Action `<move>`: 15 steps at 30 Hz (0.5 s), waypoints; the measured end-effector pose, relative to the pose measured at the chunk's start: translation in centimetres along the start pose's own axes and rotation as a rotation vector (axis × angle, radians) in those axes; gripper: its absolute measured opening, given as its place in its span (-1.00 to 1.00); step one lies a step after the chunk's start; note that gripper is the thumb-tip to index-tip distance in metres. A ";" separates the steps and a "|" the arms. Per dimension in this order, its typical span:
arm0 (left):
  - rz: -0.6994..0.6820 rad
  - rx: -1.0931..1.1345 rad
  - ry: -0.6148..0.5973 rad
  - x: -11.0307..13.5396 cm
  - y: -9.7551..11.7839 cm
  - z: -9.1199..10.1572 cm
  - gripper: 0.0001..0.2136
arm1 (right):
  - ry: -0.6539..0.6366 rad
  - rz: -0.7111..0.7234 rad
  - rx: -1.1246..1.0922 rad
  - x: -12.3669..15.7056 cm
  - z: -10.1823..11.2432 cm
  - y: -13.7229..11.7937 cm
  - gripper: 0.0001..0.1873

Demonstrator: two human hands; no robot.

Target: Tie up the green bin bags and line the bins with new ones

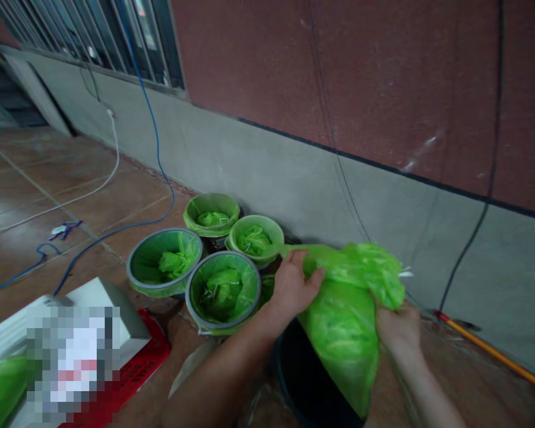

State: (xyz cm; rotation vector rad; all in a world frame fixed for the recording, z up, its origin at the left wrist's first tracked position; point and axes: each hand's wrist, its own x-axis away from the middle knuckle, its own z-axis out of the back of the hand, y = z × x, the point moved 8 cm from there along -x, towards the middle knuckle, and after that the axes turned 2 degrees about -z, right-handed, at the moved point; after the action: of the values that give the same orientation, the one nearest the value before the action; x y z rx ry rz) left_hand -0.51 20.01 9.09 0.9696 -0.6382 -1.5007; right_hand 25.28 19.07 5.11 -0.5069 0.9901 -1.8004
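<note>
Four buckets [223, 326] clustered by wall [294, 172]; bag [343, 321] right of them, over bin [303, 380]; crate [138, 368] front-left.

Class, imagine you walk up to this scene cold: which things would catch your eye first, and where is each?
The bright green bag grabs attention first, gripped by the left hand and the right hand above a dark bucket at bottom centre. Just left of it, four buckets lined with the same green plastic cluster by the grey wall. A blue cable snakes across the tiled floor further left.
</note>
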 end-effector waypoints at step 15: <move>0.292 0.155 -0.337 0.7 -2.1 -5.6 -0.59 | -0.434 0.187 0.582 -8.7 -26.6 1.4 -0.56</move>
State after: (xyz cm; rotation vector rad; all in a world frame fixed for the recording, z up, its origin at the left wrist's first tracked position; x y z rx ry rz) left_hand 3.20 20.38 4.32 0.7048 -1.1033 -1.3755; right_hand 10.92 37.26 -10.64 -0.3932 0.1887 -1.6154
